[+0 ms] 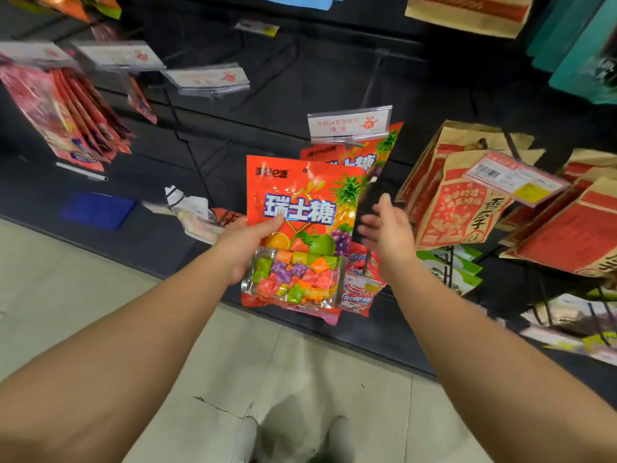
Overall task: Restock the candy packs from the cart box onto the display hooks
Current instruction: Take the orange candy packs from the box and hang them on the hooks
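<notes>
2 hands in shot. Left hand grips 1 candy pack by its left edge, thumb on front, fingers behind. Right hand just right of that pack, fingers spread loose, holding nothing. 2nd same-type pack on hook behind/above held pack, mostly covered, under price tag. Brown paper bags further right of pack, count unclear, some cut off by frame. Red packs far left, blurry. Cart box not visible.

Glossy plastic candy pack with clear window; matt brown paper bags; clear plastic label holder; smooth floor tiles.
</notes>
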The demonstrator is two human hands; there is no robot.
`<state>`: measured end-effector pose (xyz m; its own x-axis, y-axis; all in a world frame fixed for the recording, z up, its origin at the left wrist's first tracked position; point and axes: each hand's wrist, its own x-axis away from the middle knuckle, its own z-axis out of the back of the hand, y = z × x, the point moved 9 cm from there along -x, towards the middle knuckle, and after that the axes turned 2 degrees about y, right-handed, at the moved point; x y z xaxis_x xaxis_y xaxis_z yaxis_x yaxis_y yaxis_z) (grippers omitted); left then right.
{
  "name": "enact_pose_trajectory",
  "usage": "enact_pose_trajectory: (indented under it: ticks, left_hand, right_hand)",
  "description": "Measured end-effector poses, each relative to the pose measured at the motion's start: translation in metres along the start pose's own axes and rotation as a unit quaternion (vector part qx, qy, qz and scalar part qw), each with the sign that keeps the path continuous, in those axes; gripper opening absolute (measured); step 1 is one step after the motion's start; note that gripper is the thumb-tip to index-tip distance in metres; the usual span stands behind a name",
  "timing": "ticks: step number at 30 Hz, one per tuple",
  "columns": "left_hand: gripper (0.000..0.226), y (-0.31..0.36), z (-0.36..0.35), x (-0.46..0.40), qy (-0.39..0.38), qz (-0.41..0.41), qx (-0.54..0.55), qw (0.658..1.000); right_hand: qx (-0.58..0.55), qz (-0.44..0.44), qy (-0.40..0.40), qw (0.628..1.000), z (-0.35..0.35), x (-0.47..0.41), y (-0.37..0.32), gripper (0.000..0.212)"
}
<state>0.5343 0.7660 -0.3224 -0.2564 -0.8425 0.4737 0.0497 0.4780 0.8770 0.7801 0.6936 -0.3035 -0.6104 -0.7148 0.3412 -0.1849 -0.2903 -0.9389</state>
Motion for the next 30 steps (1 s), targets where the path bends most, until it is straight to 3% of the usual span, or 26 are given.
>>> enact_pose_trajectory:
  ticks: [2,4,10,15,19,23,27,30]
  left_hand:
    - [0.037,0.001,-0.011,-0.003,-0.012,-0.003,-0.004,1.0]
    - [0.031,0.004,-0.022,-0.005,-0.019,-0.009,-0.016,1.0]
    - [0.016,0.021,-0.047,-0.006,-0.019,-0.026,-0.025,0.999]
    - [0.015,0.037,-0.059,-0.007,-0.019,-0.036,-0.023,0.999]
    - [0.029,0.037,-0.059,-0.01,-0.015,-0.019,-0.033,0.999]
    - [0.031,0.031,-0.057,-0.011,-0.007,-0.009,-0.034,0.999]
    - [0.024,0.034,-0.059,-0.01,-0.011,-0.022,-0.034,0.999]
    - [0.023,0.037,-0.059,-0.007,-0.016,-0.029,-0.043,0.999]
  right_hand:
    - [0.016,0.004,-0.106,0.994,-0.019,0.019,0.011,0.039]
    - [0.048,0.061,-0.136,0.988,-0.021,0.03,0.011,0.019]
    - [0.134,0.129,-0.075,0.98,-0.001,0.023,-0.014,0.028]
    - [0.13,0.127,-0.061,0.981,0.002,0.019,-0.024,0.067]
    - [0.118,0.119,-0.07,0.983,0.002,0.014,-0.024,0.021]
    - [0.126,0.116,-0.068,0.983,0.001,0.013,-0.018,0.03]
    - [0.106,0.127,-0.067,0.984,0.003,0.014,-0.022,0.018]
    - [0.099,0.127,-0.072,0.984,0.002,0.015,-0.022,0.025]
